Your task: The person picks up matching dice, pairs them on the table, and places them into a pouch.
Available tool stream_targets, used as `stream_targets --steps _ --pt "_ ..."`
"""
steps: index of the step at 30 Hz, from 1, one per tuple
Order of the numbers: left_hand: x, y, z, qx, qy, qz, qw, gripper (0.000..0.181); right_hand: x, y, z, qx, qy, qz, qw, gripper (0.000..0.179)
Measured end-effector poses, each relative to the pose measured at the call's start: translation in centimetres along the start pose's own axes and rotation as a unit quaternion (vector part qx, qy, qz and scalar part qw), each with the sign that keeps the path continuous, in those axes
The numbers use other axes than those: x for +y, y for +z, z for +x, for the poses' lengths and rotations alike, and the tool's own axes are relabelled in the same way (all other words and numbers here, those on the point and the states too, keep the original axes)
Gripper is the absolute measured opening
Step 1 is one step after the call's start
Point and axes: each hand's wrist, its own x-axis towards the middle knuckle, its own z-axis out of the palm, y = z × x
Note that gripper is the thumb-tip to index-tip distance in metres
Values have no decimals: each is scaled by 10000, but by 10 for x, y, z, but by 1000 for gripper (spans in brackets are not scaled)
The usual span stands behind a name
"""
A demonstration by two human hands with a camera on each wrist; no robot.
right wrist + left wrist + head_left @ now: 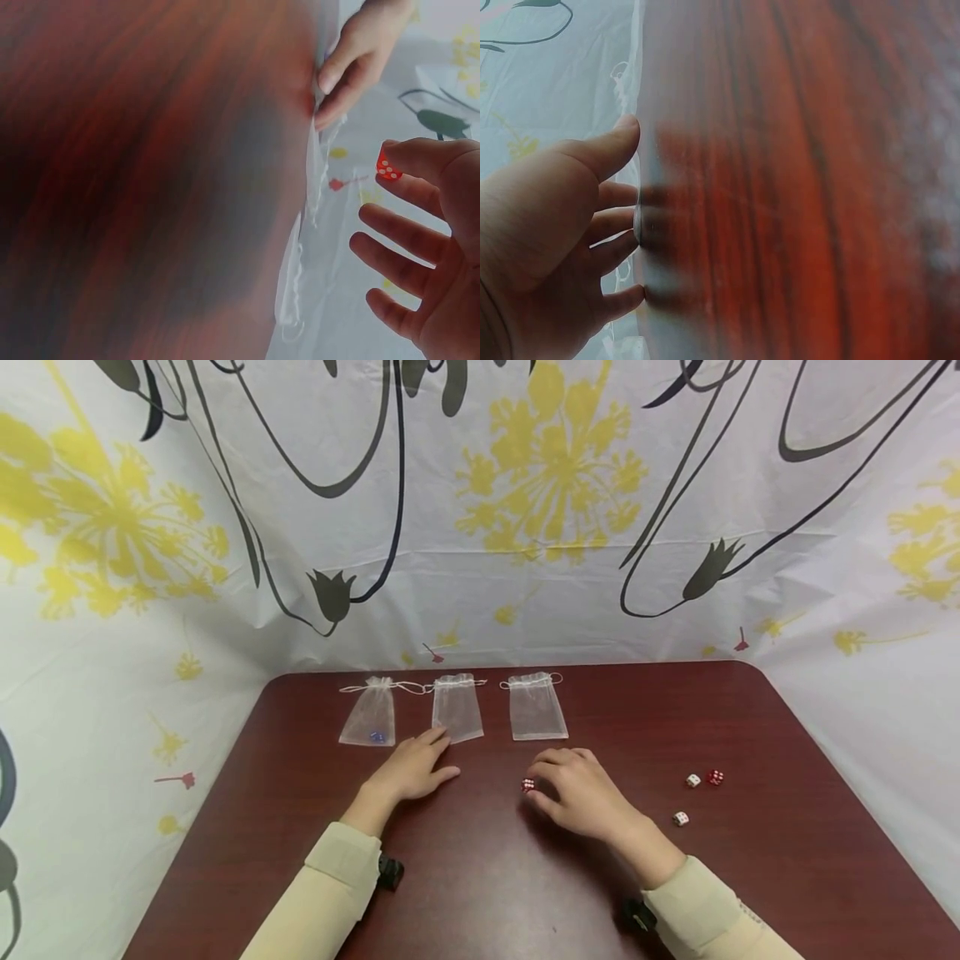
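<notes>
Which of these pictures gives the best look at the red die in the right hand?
The right wrist view: the red die looks largest there, pinched by the right hand, with white dots showing. The head view shows it smaller, at the fingertips; the left wrist view doesn't show it.

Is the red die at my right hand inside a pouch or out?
Out: the right hand pinches the red die in plain view, apart from the three sheer drawstring pouches.
</notes>
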Motion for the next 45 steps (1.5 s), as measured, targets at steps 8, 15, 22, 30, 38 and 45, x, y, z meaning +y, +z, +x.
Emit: stream_targets --steps 8,15,22,30,38,45 --pt "2 1 -4 -23 -32 -107 9999 68 -15 13 3 -251 -269 -10 9993 13" --pt "2 6 -6 23 -80 -137 9999 68 -25 26 5 -449 -456 -135 9979 13" --pt "1 10 -8 69 -35 -121 9999 68 -39 38 3 -666 -518 -245 9961 14" --pt "2 7 -9 127 95 -153 9998 65 -43 47 3 -919 -521 -416 9935 14" --pt "1 4 -6 168 143 -126 9997 66 -39 44 3 -930 -384 -386 9942 16" --pt "2 1 -6 143 144 -58 9998 67 -23 28 -2 -615 121 123 9980 38"
